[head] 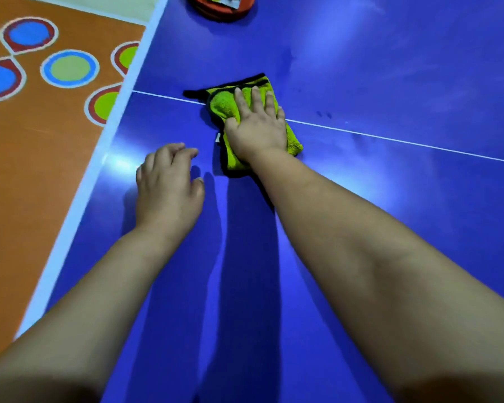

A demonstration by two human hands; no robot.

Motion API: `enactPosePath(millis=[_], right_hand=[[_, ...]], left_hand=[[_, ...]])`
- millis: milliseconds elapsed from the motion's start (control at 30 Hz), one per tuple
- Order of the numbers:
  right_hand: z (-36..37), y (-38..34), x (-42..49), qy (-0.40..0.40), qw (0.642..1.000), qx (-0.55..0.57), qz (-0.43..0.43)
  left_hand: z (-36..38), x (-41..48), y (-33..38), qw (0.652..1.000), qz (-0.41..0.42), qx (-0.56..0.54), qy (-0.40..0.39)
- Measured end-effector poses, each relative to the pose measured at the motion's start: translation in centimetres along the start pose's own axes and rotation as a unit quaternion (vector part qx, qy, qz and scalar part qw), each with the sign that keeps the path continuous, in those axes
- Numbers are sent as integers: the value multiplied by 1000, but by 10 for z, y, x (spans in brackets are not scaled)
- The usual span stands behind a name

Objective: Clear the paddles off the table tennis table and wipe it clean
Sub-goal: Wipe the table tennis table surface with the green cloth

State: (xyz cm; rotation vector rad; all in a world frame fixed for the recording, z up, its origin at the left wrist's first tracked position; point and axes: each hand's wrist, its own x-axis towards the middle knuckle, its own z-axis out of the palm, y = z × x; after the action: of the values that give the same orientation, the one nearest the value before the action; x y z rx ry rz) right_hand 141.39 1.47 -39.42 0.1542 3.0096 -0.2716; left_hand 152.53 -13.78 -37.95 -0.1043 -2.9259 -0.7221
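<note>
On the blue table tennis table (361, 68), seen from the head camera, a lime-green microfibre cloth with black edging (224, 107) lay folded across the thin white centre line (390, 138), a little in from the table's left edge. The right hand (256, 126) pressed flat on top of it, fingers straight and slightly spread, pointing far; nothing was pinched. The cloth's long axis ran near to far, tipped slightly toward the near right. The left hand (166, 184) rested on bare tabletop just near and left of the cloth, apart from it, fingers loosely bent and holding nothing, seemingly as a brace.

A red round object, probably a paddle (216, 13), sat on the table at the far side, cut off by the top of the frame, so clearing looked unfinished. It lay beyond the right fingertips and slightly left, well apart, with the right hand the nearer. Small dark smudges (323, 114) lay right of the cloth, so the wiping stroke probably had to travel rightward along the line.

Left of the table lay orange flooring painted with coloured circles (41, 141).
</note>
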Motion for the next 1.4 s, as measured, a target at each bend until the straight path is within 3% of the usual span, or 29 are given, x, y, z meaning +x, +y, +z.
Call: enactPosePath(millis=[500, 900, 1033, 1233, 1300, 1400], right_hand=[[-49, 315, -44, 32, 989, 11, 141], [-81, 506, -127, 38, 963, -1, 267], [-81, 513, -166, 26, 952, -2, 305], [-74, 458, -198, -6, 938, 7, 346], [-69, 425, -197, -9, 946, 4, 324], [-55, 358, -195, -20, 975, -9, 222]], left_hand=[[142, -18, 267, 993, 98, -31, -53], [171, -63, 357, 990, 118, -40, -63], [157, -79, 345, 991, 110, -35, -72], [122, -109, 295, 994, 76, -27, -72], [111, -119, 276, 995, 63, -22, -70], [95, -137, 249, 996, 48, -15, -72]])
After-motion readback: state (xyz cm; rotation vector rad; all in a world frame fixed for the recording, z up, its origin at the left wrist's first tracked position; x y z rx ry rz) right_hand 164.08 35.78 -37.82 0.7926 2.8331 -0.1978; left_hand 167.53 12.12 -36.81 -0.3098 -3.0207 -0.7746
